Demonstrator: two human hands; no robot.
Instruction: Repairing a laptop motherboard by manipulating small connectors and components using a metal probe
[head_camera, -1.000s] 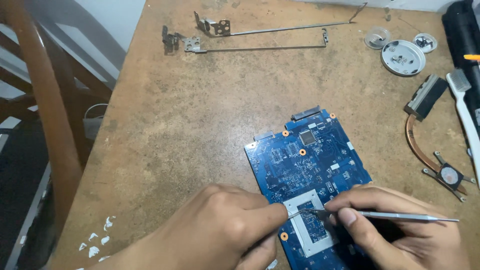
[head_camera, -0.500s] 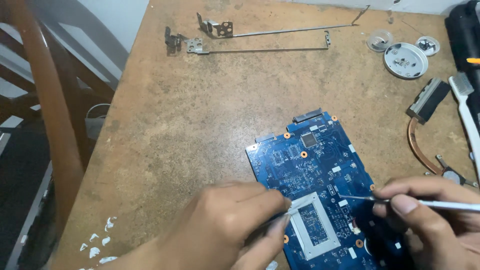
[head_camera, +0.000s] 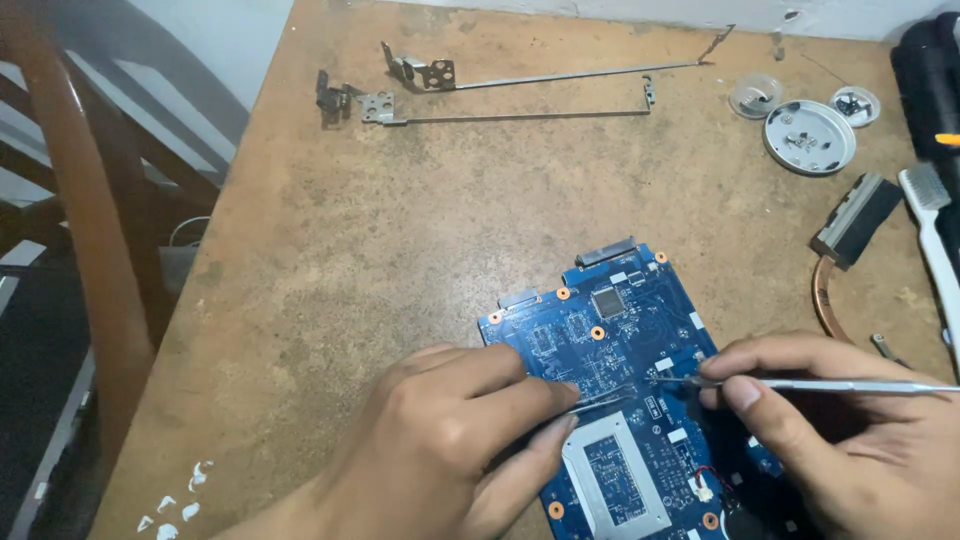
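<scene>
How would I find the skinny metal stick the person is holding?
Start at the brown table and find the blue circuit board near its front edge. The right hand pinches a thin silver tool lying sideways, tip on the board. Unlike the long hinge bars far back, it is straight, plain and held.

Just one cam here, on your head, so no 2nd view to overlap w/. It's tilted down and fwd at the blue circuit board (head_camera: 620, 390), pretty close, board sits low and right of center. Beyond the board you get the brown tabletop (head_camera: 420, 220) up to its far edge; left of the board the table edge drops off to a wooden chair (head_camera: 90, 230).
</scene>
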